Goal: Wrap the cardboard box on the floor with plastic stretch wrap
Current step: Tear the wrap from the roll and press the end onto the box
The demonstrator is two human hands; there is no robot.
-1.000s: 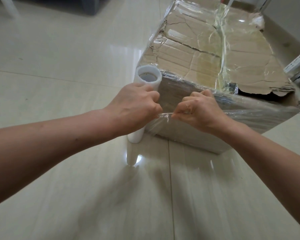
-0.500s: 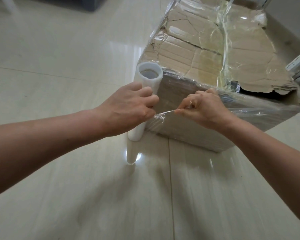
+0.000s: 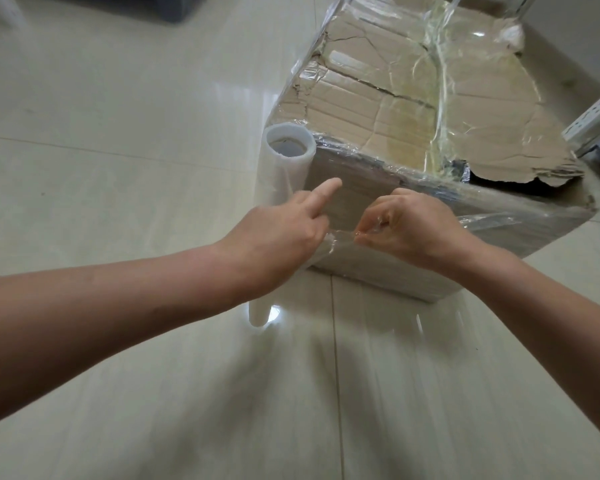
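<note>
Index of left hand (image 3: 278, 237) straightened off roll (image 3: 286, 157).

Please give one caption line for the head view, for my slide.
Right hand pinches stretch film at the cardboard box; left hand, index extended, beside the upright roll.

Bright soft daylight; glare on glossy floor (image 3: 243, 95), wide-angle edge bending, slight blur

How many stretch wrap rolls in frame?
1. The stretch wrap roll stands upright on the floor at the near-left corner of the cardboard box, just beyond the left hand; the right hand pinches loose film. Others could be hidden behind the box.
</note>
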